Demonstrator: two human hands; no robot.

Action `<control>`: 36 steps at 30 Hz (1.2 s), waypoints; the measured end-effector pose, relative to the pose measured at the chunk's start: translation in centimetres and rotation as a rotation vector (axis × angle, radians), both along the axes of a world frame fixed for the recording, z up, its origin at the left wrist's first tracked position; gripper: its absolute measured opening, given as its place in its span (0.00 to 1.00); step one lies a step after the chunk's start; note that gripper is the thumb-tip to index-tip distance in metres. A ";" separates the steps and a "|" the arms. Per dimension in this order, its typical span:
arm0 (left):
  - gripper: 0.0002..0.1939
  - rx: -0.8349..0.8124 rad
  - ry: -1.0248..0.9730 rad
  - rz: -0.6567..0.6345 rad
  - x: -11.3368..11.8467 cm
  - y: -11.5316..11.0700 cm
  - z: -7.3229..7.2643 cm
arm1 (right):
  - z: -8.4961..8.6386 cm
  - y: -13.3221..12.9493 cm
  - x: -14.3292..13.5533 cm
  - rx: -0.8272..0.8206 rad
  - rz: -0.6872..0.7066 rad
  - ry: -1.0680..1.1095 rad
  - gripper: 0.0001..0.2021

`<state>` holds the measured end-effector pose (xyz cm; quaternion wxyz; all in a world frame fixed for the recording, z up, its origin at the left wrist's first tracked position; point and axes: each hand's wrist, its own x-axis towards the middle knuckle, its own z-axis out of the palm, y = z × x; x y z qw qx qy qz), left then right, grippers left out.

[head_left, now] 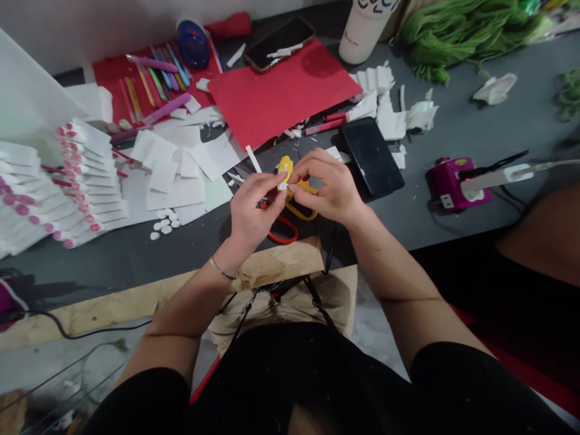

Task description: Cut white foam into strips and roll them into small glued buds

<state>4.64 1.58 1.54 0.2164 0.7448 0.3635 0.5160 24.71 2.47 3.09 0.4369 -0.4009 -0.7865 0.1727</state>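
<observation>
Between the fingertips of my left hand (254,205) is a small white rounded piece (282,186), perhaps rolled paper. My right hand (330,187) is closed too, its thumb and index fingertips meeting right at that piece; its hold is partly hidden. Under and behind the hands lie scissors with yellow handles (304,213) and scissors with a red handle (285,235). A yellow object (285,165) shows just beyond my left fingertips. A thin white strip (252,158) stands out behind my left hand.
At left are stacked white paper pieces with pink-red tips (93,175), white paper squares (167,166) and several small white discs (165,223). Around them sit red sheets (281,90), a dark phone (371,157), a tumbler (365,30), a purple power adapter (457,184) and green yarn (466,33).
</observation>
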 end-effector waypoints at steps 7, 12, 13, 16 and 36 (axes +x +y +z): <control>0.13 -0.086 0.045 0.040 -0.2 -0.1 0.3 | -1.0 -0.1 -0.6 0.149 -0.079 -0.021 0.07; 0.16 -0.150 -0.024 0.034 -0.5 0.3 0.0 | -1.4 -0.1 -0.5 0.090 -0.038 -0.039 0.10; 0.16 -0.155 -0.046 0.034 -0.6 0.3 0.0 | -1.3 -0.1 -0.5 0.092 -0.022 -0.039 0.10; 0.16 -0.161 -0.103 0.023 -0.6 0.4 -0.2 | -1.2 -0.2 -0.5 0.101 0.015 -0.021 0.10; 0.27 -0.850 -0.545 -0.250 -0.5 1.5 -1.1 | -0.9 -0.1 -0.8 0.105 0.050 0.040 0.08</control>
